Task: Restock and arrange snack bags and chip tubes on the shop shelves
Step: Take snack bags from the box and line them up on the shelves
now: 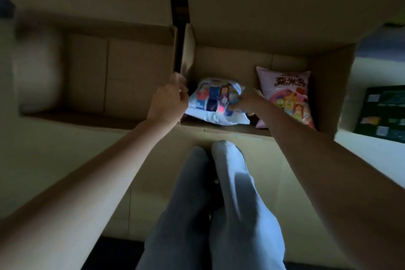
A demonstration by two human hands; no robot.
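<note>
Two legs point(219, 204), two hands, two boxes, two snack bags.

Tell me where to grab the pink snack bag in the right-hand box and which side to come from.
Grip the pink snack bag by its top sealed edge, coming from above through the open top of the cardboard box. It leans against the box's right wall with that flat seam toward the far wall and uncovered. The right hand, now gripping the white snack bag, is nearest.
</note>
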